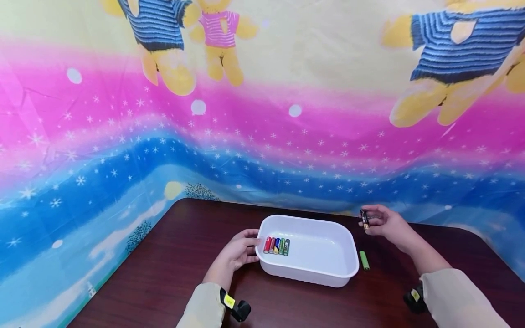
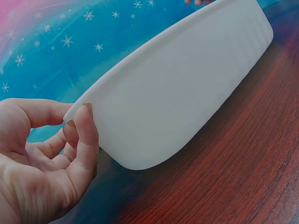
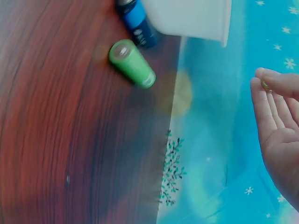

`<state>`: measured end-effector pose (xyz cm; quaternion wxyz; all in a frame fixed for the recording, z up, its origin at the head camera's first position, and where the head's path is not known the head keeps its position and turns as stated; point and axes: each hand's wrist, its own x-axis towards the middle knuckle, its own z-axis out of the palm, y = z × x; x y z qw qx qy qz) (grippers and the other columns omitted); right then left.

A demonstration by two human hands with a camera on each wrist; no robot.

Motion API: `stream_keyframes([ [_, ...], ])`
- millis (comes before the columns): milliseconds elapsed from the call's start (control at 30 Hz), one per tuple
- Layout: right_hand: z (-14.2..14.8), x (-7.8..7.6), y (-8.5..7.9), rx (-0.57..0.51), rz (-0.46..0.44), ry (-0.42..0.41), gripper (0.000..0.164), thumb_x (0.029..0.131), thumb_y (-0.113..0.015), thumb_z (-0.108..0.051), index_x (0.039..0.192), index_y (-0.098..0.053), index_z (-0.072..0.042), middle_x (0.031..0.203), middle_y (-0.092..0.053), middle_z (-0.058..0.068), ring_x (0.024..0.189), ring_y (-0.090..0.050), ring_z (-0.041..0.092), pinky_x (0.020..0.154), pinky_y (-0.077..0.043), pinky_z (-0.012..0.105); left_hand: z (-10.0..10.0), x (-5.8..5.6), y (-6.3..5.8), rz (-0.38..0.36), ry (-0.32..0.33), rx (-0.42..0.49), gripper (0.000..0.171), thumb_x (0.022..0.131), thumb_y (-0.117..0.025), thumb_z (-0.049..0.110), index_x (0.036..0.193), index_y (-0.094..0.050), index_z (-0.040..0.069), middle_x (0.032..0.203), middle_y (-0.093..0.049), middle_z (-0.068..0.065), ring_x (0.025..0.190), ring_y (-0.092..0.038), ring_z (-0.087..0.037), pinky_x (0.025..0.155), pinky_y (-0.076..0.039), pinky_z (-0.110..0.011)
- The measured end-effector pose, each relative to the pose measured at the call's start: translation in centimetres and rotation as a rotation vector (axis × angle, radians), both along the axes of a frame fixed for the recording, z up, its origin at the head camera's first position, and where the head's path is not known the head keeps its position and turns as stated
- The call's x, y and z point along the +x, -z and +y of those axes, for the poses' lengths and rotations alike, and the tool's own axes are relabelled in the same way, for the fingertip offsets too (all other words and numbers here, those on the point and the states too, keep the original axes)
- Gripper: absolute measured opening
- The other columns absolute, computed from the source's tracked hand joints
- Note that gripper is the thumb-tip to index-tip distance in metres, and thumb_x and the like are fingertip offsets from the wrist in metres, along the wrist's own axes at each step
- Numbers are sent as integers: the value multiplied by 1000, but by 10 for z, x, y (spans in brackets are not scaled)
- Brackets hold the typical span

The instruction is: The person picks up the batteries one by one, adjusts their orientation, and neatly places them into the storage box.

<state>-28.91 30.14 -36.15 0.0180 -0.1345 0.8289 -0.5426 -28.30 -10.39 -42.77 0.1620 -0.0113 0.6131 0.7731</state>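
Note:
My left hand (image 1: 239, 249) pinches the left rim of a white plastic tub (image 1: 305, 274); in the left wrist view the fingers (image 2: 86, 135) bend against its outer wall. Inside the tub, at its left end, several batteries (image 1: 277, 246) lie side by side in a row, with red, blue and green wrappers. Beyond the tub's right end, my right hand (image 1: 387, 224) holds a black and copper battery (image 1: 365, 219) between thumb and fingers, raised above the table. The right wrist view shows only a small gold end of it at the fingertips (image 3: 261, 74).
A green battery (image 1: 364, 260) lies on the dark wood table (image 1: 184, 255) just right of the tub. A blue and black battery (image 3: 136, 23) is beside it in the right wrist view. A printed cloth (image 1: 262, 114) hangs behind the table's back edge.

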Motion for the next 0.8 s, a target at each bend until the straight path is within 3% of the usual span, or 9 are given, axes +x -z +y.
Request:
stream_keyframes([
  [100,-2,1,-4,-80,-37,5,67,80,-67,2,136,-29,7,125,-39,31,94,-63,14,79,-52,31,0,0,-1,1,6,4,46,88,-56,6,130,-39,0,105,-58,-20,66,-56,-14,52,-49,-24],
  [200,-4,1,-8,-100,-52,-5,69,82,-67,-2,138,-26,5,126,-36,29,94,-62,11,80,-51,31,0,-1,-2,-2,4,6,47,88,-56,6,131,-39,0,106,-57,-21,66,-56,-14,52,-49,-24],
  [800,-31,-8,-21,-29,-63,-27,76,81,-70,-10,144,-26,-4,126,-44,24,108,-55,27,87,-49,39,0,0,0,1,1,6,46,87,-57,6,129,-40,1,107,-58,-21,65,-56,-13,52,-50,-25],
])
